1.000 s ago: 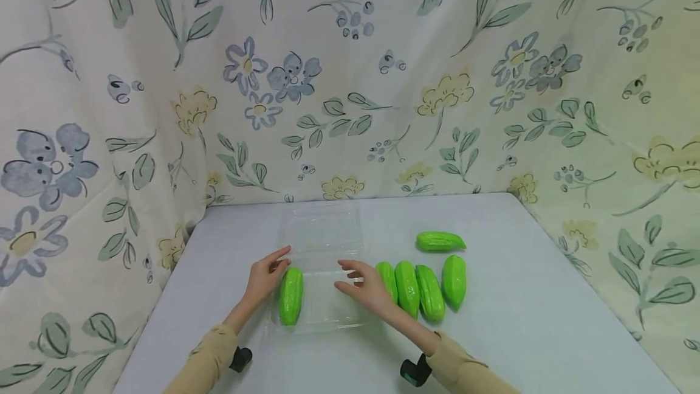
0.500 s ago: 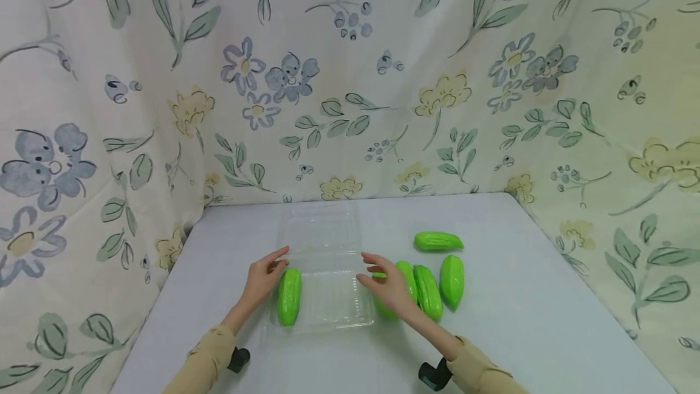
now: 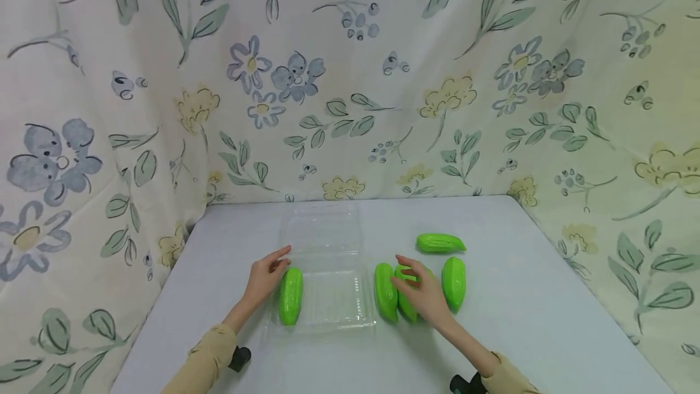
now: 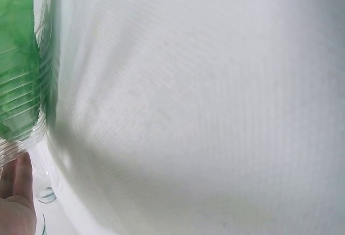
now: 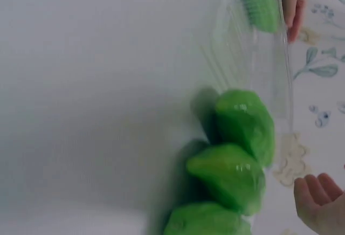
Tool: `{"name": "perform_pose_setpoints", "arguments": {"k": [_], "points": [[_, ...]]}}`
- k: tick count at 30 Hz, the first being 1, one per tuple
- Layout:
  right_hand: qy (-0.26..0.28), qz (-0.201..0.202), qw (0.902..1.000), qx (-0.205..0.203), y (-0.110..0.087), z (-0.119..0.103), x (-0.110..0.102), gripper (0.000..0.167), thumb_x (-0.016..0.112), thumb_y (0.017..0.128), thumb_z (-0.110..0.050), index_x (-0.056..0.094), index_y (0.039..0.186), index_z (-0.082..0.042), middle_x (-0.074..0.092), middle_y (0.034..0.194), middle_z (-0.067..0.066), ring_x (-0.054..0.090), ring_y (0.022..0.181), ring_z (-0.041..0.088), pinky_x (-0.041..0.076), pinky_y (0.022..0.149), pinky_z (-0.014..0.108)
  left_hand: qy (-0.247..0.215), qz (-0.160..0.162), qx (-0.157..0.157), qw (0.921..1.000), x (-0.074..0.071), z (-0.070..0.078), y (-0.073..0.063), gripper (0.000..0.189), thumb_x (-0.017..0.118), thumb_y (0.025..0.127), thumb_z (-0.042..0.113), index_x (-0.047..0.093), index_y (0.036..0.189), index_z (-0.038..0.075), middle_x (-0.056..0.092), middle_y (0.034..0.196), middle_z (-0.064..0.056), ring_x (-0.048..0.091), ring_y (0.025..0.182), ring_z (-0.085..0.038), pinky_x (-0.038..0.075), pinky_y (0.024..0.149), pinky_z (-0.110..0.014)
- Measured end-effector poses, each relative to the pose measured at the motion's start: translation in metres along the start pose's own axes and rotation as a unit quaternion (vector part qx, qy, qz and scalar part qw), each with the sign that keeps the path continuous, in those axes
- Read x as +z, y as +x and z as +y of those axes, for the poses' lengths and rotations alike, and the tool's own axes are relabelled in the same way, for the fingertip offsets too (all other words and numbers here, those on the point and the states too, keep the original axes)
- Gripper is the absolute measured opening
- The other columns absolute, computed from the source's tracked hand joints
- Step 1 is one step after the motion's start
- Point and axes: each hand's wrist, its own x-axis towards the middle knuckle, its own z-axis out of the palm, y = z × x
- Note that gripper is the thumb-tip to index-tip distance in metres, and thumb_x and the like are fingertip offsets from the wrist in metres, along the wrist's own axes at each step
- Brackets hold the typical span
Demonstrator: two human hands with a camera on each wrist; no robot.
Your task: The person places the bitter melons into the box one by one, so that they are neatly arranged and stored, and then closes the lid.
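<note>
A clear plastic clamshell box [image 3: 333,303] lies open, lid [image 3: 322,227] folded back. One ridged green gourd-like vegetable [image 3: 291,297] is inside, along its left wall. My left hand [image 3: 265,275] rests at that left side; in the left wrist view its fingers [image 4: 22,175] touch the box's ribbed wall from outside. My right hand [image 3: 425,293] hovers over the row of similar green vegetables [image 3: 386,293] right of the box, fingers apart and holding nothing. It partly covers those in the middle of the row. The right wrist view shows its fingers beyond the row's ends.
One more green vegetable [image 3: 440,242] lies crosswise behind the row, and another [image 3: 454,283] stands at the row's right end. A floral curtain [image 3: 350,108] hangs behind the white table [image 3: 525,321].
My right hand has moved right, from over the box to above the row of green vegetables. The left hand stays at the box's left side. The vegetables have not moved.
</note>
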Motion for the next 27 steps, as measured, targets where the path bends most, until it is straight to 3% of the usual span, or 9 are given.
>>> {"name": "perform_pose_setpoints", "arguments": {"k": [7, 12, 19, 27], "points": [[-0.042, 0.009, 0.999, 0.011, 0.005, 0.008, -0.032, 0.048, 0.067, 0.089, -0.017, 0.053, 0.133, -0.005, 0.054, 0.134, 0.02, 0.057, 0.113, 0.041, 0.049, 0.091, 0.049, -0.008, -0.005, 0.009, 0.9999, 0.0, -0.002, 0.0, 0.034, 0.06, 0.092, 0.004, 0.061, 0.125, 0.0, 0.064, 0.12, -0.021, 0.068, 0.098, -0.032, 0.046, 0.065, -0.016], [-0.09, 0.038, 0.9952, 0.006, 0.007, 0.02, -0.047, 0.047, 0.068, 0.087, -0.015, 0.055, 0.131, -0.005, 0.056, 0.131, 0.021, 0.058, 0.111, 0.042, 0.05, 0.088, 0.051, -0.002, -0.004, 0.001, 1.0, 0.0, -0.001, 0.0, 0.035, 0.06, 0.091, 0.002, 0.06, 0.126, 0.0, 0.063, 0.122, -0.019, 0.068, 0.099, -0.032, 0.047, 0.069, -0.015], [-0.141, 0.081, 0.9867, 0.013, 0.011, 0.04, -0.065, 0.047, 0.068, 0.087, -0.014, 0.054, 0.129, 0.001, 0.056, 0.126, 0.024, 0.057, 0.11, 0.046, 0.05, 0.086, 0.054, -0.005, 0.0, 0.012, 0.9999, 0.0, -0.002, -0.001, 0.034, 0.06, 0.091, 0.003, 0.06, 0.125, -0.001, 0.063, 0.123, -0.019, 0.068, 0.098, -0.032, 0.046, 0.066, -0.015], [-0.188, 0.12, 0.9743, 0.035, 0.017, 0.058, -0.084, 0.046, 0.065, 0.088, -0.014, 0.054, 0.128, 0.005, 0.052, 0.127, 0.03, 0.054, 0.11, 0.048, 0.049, 0.084, 0.055, 0.005, 0.0, 0.013, 0.9999, 0.0, -0.003, 0.0, 0.034, 0.06, 0.091, 0.001, 0.06, 0.125, -0.001, 0.063, 0.123, -0.018, 0.068, 0.098, -0.032, 0.049, 0.072, -0.013]]}}
